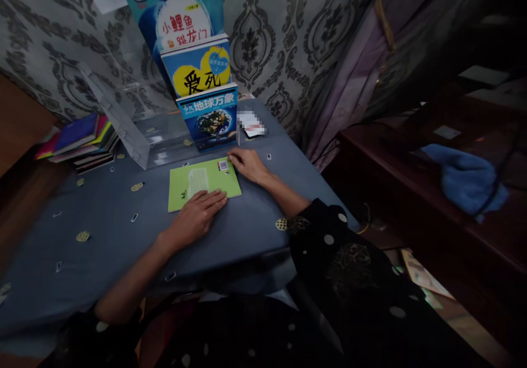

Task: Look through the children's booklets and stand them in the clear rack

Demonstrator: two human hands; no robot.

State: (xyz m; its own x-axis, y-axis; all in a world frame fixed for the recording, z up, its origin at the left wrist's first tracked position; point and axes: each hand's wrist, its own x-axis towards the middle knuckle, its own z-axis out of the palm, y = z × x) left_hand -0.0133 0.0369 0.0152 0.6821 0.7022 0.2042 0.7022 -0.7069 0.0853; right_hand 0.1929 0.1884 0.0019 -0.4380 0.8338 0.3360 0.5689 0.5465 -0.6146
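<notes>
A thin light-green book (197,178) lies flat on the blue tablecloth, its back cover with a barcode facing up. My left hand (200,212) rests on its near edge, palm down and fingers stretched out. At the book's far right corner is my right hand (249,166), its thumb and fingers closed at the edge. Just beyond, a blue book with a globe (212,123) stands upright. Behind it are a blue and yellow book (201,71) and a taller teal book (177,8), in a clear plastic rack (138,145).
A pile of colourful booklets (82,137) lies at the table's left. A blurred-out white item (252,123) sits right of the rack. Patterned wallpaper (284,33) and a purple curtain (349,77) border the table (111,236). A blue cloth (469,178) lies on dark furniture at right.
</notes>
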